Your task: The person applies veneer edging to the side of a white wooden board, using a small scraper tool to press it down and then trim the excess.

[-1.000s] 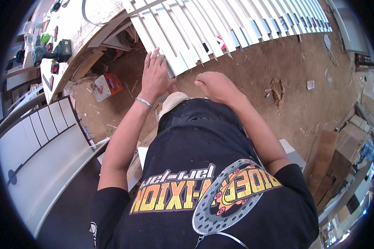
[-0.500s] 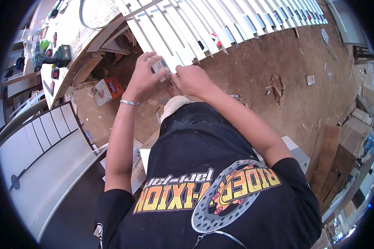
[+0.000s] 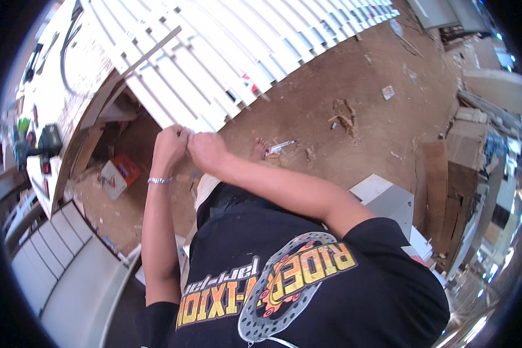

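My left hand (image 3: 171, 148), with a bracelet at the wrist, is closed at the near corner of a row of white strips (image 3: 174, 90). Right beside it, my right hand (image 3: 207, 152) is also closed, its knuckles turned up. The two hands almost touch, fingertips toward each other, at the end of the nearest strip (image 3: 198, 120). Whatever lies between the fingers is hidden or too small to tell. The strips lie side by side with narrow dark gaps, and a thin crosspiece (image 3: 153, 53) rests across them.
A pale workbench (image 3: 90, 58) stands at the left, with a cordless drill (image 3: 40, 141) on it. Below is an orange and white box (image 3: 115, 178). Brown paper scraps (image 3: 345, 116) litter the floor. Grey-white boxes (image 3: 383, 200) and cardboard (image 3: 435, 185) are at the right.
My left hand, open with fingers spread before, has closed beside the right one. Both hands have shifted left and lower in the view, and the whole view has swung to the right.
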Demonstrator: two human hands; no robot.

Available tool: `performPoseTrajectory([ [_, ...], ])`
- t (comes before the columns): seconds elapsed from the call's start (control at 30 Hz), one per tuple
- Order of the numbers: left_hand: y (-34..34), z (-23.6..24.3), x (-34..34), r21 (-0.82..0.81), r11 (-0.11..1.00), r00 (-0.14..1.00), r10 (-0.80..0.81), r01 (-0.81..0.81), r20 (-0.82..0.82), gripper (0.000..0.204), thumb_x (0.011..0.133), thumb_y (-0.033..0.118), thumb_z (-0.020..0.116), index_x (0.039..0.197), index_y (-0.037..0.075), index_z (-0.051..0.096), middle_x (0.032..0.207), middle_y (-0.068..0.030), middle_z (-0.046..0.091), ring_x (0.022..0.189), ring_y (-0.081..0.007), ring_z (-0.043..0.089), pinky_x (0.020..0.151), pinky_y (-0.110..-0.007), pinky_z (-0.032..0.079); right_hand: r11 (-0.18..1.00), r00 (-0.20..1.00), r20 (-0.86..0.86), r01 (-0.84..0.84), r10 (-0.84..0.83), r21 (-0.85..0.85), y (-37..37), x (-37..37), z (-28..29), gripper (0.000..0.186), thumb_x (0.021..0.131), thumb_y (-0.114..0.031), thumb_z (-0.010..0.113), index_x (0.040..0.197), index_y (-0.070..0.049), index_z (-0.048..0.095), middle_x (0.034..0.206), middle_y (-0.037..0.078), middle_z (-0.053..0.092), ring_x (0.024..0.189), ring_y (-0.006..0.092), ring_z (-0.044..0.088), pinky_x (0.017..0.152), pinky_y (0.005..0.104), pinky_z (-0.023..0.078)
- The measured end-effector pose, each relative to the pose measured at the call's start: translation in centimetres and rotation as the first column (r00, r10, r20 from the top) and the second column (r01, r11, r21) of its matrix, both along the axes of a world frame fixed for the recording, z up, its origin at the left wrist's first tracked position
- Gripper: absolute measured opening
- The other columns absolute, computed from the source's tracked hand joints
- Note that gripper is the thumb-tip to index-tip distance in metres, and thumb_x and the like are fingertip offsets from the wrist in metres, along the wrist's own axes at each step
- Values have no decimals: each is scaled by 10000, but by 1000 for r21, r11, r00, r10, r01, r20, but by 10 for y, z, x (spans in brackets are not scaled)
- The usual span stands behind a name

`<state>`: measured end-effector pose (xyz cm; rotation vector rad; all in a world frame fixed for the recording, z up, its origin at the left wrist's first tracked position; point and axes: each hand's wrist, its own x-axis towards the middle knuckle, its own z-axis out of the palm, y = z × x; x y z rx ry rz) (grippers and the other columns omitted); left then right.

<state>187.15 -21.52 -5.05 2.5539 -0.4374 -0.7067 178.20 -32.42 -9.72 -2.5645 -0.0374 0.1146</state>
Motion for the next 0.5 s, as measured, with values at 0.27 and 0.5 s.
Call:
performPoseTrajectory([
  [0.27, -1, 5, 13, 35, 999, 993, 1, 3, -121, 359, 984, 298, 667, 906, -36, 774, 840, -245, 750, 800, -365, 748, 760, -462, 565, 992, 983, -138, -121, 125, 32, -26, 8, 12, 238, 968, -202, 602, 981, -7, 738, 808, 197, 754, 781, 383, 764, 703, 508, 616],
  [0.5, -65, 33, -26, 33, 990, 907, -140, 139, 398, 514, 918, 427, 793, 1188, -4, 713, 975, -185, 711, 922, -376, 696, 851, -467, 556, 935, 930, -352, 30, 103, 354, -132, -82, 60, 378, 1008, -357, 615, 1109, -11, 730, 1060, 288, 739, 1079, 472, 704, 942, 571, 550],
])
